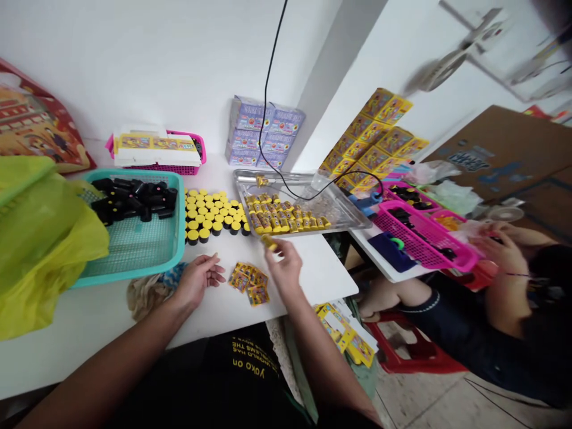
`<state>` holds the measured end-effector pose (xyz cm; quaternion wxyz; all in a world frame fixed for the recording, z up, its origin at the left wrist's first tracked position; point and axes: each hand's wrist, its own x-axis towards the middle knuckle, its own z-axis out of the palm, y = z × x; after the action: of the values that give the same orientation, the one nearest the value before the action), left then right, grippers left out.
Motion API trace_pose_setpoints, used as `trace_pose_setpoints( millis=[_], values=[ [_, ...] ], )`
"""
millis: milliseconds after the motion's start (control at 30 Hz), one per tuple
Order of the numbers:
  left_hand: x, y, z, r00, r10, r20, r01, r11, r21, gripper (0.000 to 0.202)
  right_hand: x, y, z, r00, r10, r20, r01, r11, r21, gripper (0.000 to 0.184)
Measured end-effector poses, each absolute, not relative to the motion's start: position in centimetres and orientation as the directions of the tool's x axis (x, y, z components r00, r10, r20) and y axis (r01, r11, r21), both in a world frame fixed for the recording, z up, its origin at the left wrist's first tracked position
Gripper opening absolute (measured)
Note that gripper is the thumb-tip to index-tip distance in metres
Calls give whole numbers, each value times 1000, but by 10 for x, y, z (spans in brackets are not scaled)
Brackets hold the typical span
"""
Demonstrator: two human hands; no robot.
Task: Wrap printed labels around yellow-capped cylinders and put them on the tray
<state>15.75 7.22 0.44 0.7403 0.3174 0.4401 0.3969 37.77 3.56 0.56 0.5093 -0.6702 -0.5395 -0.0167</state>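
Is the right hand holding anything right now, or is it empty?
Holding: the right hand pinches a small yellow object in its fingertips; blur hides exactly what it is.

Sitting at the desk (313, 280) here. My right hand (283, 268) is pinching a small yellow piece (269, 242) just off the near edge of the steel tray (353, 219), which is loaded with yellow-capped tubes (281, 215). My left hand (199, 279) lies open on the desk, just beside a little pile of yellow sachets (249, 284). Farther left, rows of black tubes with yellow caps (210, 214) stand next to a teal basket (176, 226). Off right, a co-worker's hand (500, 253) is working by a pink basket (465, 259).
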Motion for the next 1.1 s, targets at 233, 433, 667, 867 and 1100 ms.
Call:
trace_pose_setpoints(
  millis=[233, 433, 667, 867, 1100],
  values=[
    [160, 70, -1, 317, 893, -319, -166, 383, 908, 40, 509, 96, 25, 622, 576, 531, 774, -349, -529, 34],
    [164, 74, -18, 315, 944, -98, 141, 55, 988, 22, 498, 85, 16, 456, 598, 659, 884, -220, -412, 28],
    [143, 60, 12, 363, 909, 204, 392, -347, 852, 27, 409, 9, 0, 386, 660, 645, 829, 59, -557, 23],
    [81, 46, 10, 174, 966, 193, 657, -260, 708, 14, 372, -14, -3, 174, 834, 523, 802, 188, -567, 20],
    [73, 47, 3, 212, 963, 163, 546, -255, 798, 11, 359, -7, 3, 230, 822, 521, 768, 175, -616, 21]
  ],
)
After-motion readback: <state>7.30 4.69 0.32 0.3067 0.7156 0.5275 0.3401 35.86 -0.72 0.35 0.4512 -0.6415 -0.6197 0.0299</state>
